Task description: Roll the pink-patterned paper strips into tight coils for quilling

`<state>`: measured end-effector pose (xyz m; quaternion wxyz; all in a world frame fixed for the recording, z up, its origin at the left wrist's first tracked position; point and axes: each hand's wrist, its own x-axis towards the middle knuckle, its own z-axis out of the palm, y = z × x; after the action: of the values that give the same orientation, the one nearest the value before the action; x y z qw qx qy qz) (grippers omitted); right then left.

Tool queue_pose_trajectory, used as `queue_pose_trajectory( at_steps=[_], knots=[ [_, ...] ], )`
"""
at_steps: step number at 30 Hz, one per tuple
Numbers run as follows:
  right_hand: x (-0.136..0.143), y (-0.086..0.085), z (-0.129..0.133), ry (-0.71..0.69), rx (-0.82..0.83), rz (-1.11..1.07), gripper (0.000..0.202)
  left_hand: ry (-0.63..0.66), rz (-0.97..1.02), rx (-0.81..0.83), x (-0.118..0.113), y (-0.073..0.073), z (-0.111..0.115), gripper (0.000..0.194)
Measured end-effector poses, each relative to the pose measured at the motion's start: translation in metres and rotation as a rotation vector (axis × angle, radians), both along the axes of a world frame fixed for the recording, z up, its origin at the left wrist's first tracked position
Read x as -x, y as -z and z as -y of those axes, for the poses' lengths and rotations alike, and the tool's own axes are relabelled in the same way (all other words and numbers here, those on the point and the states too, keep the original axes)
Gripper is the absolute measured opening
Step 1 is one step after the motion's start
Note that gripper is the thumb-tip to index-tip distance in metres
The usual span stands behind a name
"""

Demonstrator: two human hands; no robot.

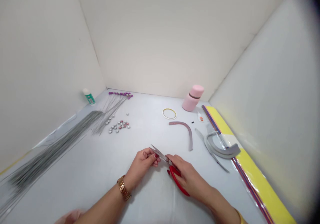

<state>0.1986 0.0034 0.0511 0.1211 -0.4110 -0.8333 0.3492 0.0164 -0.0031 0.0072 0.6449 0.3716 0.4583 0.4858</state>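
Observation:
My right hand [183, 175] is wrapped round the red handles of a pair of scissors [178, 182]. The blades point up and to the left and are slightly parted at the tips. My left hand [143, 165], with a gold watch [123, 188] at the wrist, is pinched beside the blades; what it holds, if anything, is too small to make out. Beyond my right hand lies a curved mauve strip [186, 129]. Small silver and pink pieces [122, 125] are scattered on the white table [147, 137] at the left.
Grey wires [57, 147] lie along the left, with purple-tipped stems [121, 94] behind. A glue bottle [89, 96] leans at the wall. Further right are a tape ring [169, 114], a pink flask [193, 98], curled grey strips [220, 150] and yellow sheets [252, 170].

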Motion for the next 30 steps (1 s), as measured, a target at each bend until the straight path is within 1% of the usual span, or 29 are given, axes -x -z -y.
queue_pose_trajectory(
  at_steps=[4,6,7,10,13,15,16,18,20,21,22,24,26,28,30],
  knots=[
    [0.001,0.003,-0.001,0.000,0.009,-0.047,0.031,-0.004,0.005,0.016,0.000,-0.002,0.000,0.021],
    [-0.006,0.008,-0.003,0.018,-0.005,-0.038,0.035,-0.014,0.004,0.028,-0.001,-0.004,0.001,0.021],
    [-0.013,0.012,-0.005,0.048,-0.037,-0.015,0.037,-0.019,0.005,0.035,-0.001,-0.005,0.001,0.022],
    [-0.049,0.025,-0.010,0.192,-0.125,0.169,0.040,-0.029,0.012,0.056,-0.001,-0.007,0.002,0.023],
    [-0.099,0.034,-0.011,0.253,-0.146,0.355,0.042,-0.022,0.026,0.072,-0.002,-0.007,0.003,0.024],
    [-0.127,0.035,-0.010,0.249,-0.171,0.410,0.042,-0.022,0.033,0.075,-0.002,-0.006,0.004,0.024],
    [-0.136,0.034,-0.010,0.248,-0.175,0.423,0.042,-0.028,0.033,0.075,-0.002,-0.006,0.004,0.023],
    [-0.141,0.027,-0.009,0.263,-0.202,0.420,0.042,-0.047,0.030,0.076,-0.002,-0.005,0.004,0.021],
    [-0.124,0.017,-0.010,0.336,-0.276,0.379,0.035,-0.068,0.031,0.080,-0.002,-0.004,0.003,0.019],
    [-0.109,0.012,-0.010,0.375,-0.310,0.323,0.028,-0.076,0.034,0.083,-0.002,-0.003,0.003,0.020],
    [-0.090,0.007,-0.010,0.372,-0.299,0.237,0.024,-0.085,0.037,0.085,-0.002,-0.002,0.003,0.020],
    [-0.047,0.001,-0.010,0.244,-0.151,0.055,0.020,-0.103,0.045,0.083,-0.001,-0.001,0.002,0.021],
    [-0.007,0.001,-0.010,0.156,0.036,-0.092,0.022,-0.117,0.052,0.074,-0.001,-0.001,0.002,0.020],
    [0.022,0.008,-0.009,0.156,0.157,-0.229,0.022,-0.121,0.060,0.057,-0.001,-0.001,0.001,0.018],
    [0.038,0.018,-0.010,0.187,0.272,-0.368,0.026,-0.111,0.073,0.039,-0.001,-0.003,0.001,0.015]
  ],
)
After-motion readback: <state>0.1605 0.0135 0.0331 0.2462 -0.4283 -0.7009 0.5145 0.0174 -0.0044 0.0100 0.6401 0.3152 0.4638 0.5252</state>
